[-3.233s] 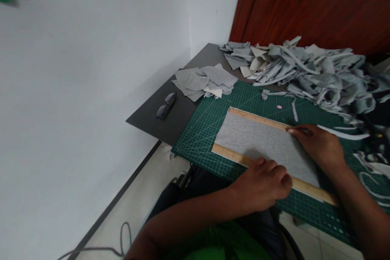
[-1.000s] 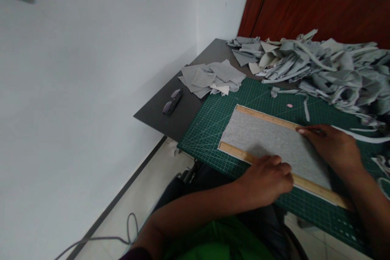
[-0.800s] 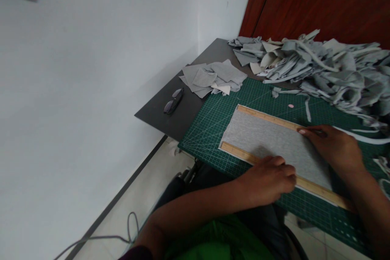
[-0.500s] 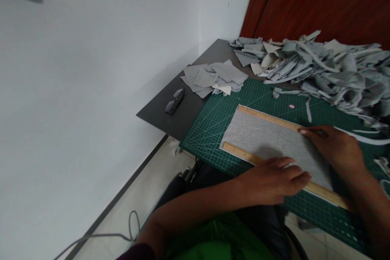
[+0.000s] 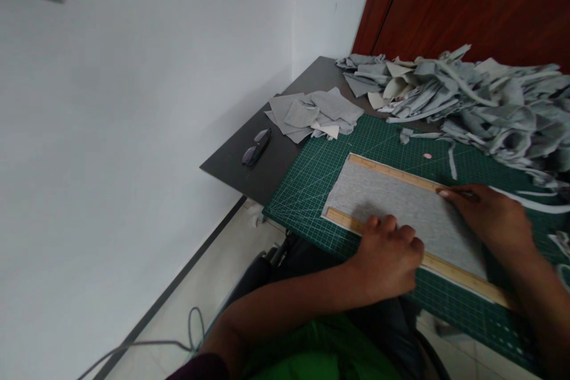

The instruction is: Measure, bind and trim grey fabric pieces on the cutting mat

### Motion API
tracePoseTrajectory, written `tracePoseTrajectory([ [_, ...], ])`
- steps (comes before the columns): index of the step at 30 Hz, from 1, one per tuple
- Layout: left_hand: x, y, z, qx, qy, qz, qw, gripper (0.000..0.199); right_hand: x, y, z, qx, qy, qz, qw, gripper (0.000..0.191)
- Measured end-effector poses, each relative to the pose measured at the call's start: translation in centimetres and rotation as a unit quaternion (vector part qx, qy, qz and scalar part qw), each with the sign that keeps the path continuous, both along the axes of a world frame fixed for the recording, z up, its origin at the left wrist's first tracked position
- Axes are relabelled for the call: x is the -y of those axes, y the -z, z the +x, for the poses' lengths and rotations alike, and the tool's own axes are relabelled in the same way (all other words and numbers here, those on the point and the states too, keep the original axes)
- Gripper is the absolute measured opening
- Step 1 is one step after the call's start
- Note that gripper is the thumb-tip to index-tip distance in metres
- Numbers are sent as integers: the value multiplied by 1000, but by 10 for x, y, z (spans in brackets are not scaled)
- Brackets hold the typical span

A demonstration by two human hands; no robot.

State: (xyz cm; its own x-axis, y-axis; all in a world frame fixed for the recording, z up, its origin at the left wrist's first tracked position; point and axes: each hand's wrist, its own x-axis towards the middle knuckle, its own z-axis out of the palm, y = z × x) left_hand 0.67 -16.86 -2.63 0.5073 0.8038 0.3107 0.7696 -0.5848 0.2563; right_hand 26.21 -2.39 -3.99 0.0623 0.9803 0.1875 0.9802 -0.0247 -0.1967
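A rectangle of grey knit fabric (image 5: 401,205) lies flat on the green cutting mat (image 5: 296,202). One wooden ruler (image 5: 392,170) runs along its far edge, and a second, near ruler (image 5: 463,276) along its near edge. My left hand (image 5: 389,258) rests over the middle of the near ruler with its fingers curled down around it. At the far ruler, my right hand (image 5: 496,217) is closed, thumb and fingertips at its right part. Something dark shows beneath those fingers, too hidden to name. The right forearm covers the near ruler's right end.
Grey fabric scraps (image 5: 499,101) are heaped along the back right. Flat grey pieces (image 5: 312,110) lie at the mat's far left corner. Eyeglasses (image 5: 257,147) sit on the dark tabletop (image 5: 240,175). A small pink disc (image 5: 427,156) and thin strips lie on the mat.
My left hand has slid left along the near ruler, and its fingers, stretched out before, are now curled. My right hand, the fabric and both rulers stay in place.
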Motion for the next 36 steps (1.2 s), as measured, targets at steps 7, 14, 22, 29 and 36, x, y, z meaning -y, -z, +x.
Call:
tracePoseTrajectory([
  [7, -2, 2, -1, 11, -3, 1, 1000, 13, 6, -10, -11, -10, 40, -37, 998, 62],
  [14, -3, 2, -2, 21, -1, -2, 1000, 16, 6, -8, -11, 0, 48, -32, 998, 57],
  [22, -4, 2, -5, 25, 7, 2, 1000, 15, 7, -10, -11, -2, 57, -39, 998, 55],
  [29, -1, 7, -3, -29, 56, 53, 997, 11, 7, -13, -14, 15, 62, -56, 996, 59],
  [36, -1, 7, -2, -16, 52, 50, 997, 11, 8, -13, -15, 6, 60, -46, 997, 61],
])
